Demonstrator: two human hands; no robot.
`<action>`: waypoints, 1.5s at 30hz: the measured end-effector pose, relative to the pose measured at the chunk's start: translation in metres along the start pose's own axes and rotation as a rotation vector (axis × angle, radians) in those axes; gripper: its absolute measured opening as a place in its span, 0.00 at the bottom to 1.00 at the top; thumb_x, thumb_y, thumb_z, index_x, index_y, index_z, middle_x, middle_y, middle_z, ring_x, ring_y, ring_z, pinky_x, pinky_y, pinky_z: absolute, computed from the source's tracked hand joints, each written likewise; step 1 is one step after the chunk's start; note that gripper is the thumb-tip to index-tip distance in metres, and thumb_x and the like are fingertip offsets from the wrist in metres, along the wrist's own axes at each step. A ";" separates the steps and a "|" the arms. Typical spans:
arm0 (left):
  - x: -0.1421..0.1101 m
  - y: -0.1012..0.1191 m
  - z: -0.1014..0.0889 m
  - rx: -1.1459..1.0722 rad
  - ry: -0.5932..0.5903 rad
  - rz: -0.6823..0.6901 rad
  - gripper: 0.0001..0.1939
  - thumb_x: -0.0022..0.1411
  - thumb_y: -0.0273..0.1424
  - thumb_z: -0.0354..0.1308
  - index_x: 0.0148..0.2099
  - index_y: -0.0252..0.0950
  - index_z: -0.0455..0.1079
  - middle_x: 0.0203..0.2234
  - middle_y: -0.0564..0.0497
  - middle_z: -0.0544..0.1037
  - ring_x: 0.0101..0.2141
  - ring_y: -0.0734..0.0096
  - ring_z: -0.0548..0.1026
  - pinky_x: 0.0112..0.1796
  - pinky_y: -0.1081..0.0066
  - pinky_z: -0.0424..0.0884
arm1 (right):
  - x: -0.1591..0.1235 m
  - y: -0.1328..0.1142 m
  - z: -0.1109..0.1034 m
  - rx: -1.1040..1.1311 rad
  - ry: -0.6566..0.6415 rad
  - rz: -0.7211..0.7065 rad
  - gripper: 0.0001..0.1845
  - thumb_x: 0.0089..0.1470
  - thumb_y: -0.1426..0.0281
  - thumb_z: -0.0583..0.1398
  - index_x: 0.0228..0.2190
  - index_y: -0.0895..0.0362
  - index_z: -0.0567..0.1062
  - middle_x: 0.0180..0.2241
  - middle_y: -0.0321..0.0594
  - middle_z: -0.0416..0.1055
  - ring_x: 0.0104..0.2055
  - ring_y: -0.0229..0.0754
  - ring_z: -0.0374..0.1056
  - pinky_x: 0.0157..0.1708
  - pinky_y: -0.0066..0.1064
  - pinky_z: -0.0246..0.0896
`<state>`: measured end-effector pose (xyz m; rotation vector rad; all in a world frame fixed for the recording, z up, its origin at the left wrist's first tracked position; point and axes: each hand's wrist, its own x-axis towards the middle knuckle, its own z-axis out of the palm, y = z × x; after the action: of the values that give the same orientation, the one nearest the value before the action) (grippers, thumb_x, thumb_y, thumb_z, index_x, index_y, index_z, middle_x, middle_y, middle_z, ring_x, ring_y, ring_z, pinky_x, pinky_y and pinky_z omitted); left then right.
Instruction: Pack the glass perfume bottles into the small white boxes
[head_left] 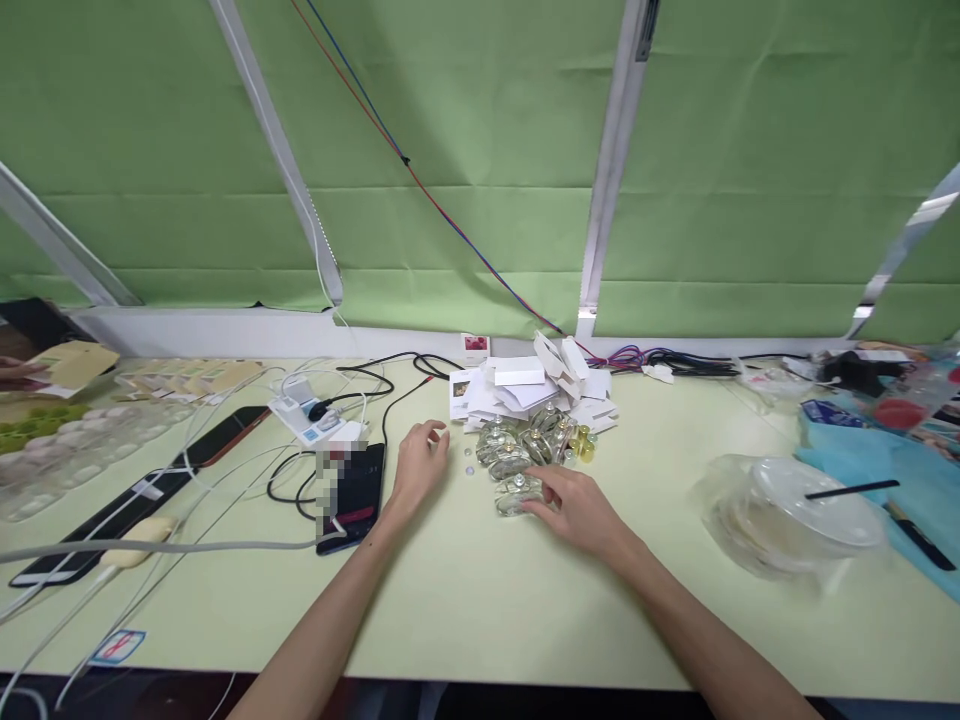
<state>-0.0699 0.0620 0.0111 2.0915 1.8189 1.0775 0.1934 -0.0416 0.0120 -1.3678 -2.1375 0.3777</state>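
Note:
My right hand (574, 505) has its thumb and index finger at the right end of a clear, shiny oval piece (514, 497) with a small round knob, like a little glass bottle. That piece lies at the near edge of a pile of similar glassy pieces (536, 440). Small yellow-gold pieces (582, 443) sit at the pile's right side. To the left, my left hand (422, 458) hovers over or rests on the table with loosely curled fingers, nothing visible in them. Two tiny clear discs (469, 470) lie between it and the pile.
White folded papers and small boxes (517, 385) are heaped behind the pile. A phone (354, 500), cables and a power strip (311, 420) lie left. At right stand a bagged white bowl (810, 510) and blue plastic (915, 520). Another person's hand (19, 372) shows far left.

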 end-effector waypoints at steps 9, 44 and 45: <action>-0.006 -0.004 0.010 0.003 0.163 0.037 0.21 0.64 0.31 0.50 0.56 0.28 0.70 0.51 0.35 0.72 0.54 0.49 0.71 0.57 0.54 0.66 | 0.005 0.034 -0.020 0.044 0.544 0.207 0.24 0.65 0.56 0.52 0.47 0.61 0.77 0.33 0.45 0.78 0.29 0.41 0.70 0.36 0.32 0.67; 0.010 -0.028 0.040 0.357 -0.024 0.055 0.19 0.69 0.32 0.45 0.50 0.26 0.71 0.52 0.32 0.76 0.60 0.44 0.67 0.61 0.52 0.60 | 0.013 0.138 -0.023 -0.443 0.166 0.708 0.26 0.69 0.63 0.46 0.62 0.60 0.67 0.67 0.51 0.59 0.69 0.53 0.52 0.65 0.46 0.42; 0.010 -0.028 0.040 0.370 -0.029 0.060 0.18 0.69 0.32 0.45 0.49 0.27 0.72 0.50 0.32 0.77 0.59 0.44 0.67 0.61 0.52 0.61 | 0.013 0.138 -0.023 -0.447 0.161 0.706 0.26 0.69 0.63 0.46 0.61 0.60 0.67 0.67 0.52 0.59 0.69 0.53 0.52 0.65 0.46 0.42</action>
<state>-0.0678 0.0910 -0.0290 2.3579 2.0847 0.7619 0.3050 0.0288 -0.0368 -2.3170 -1.6005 0.0364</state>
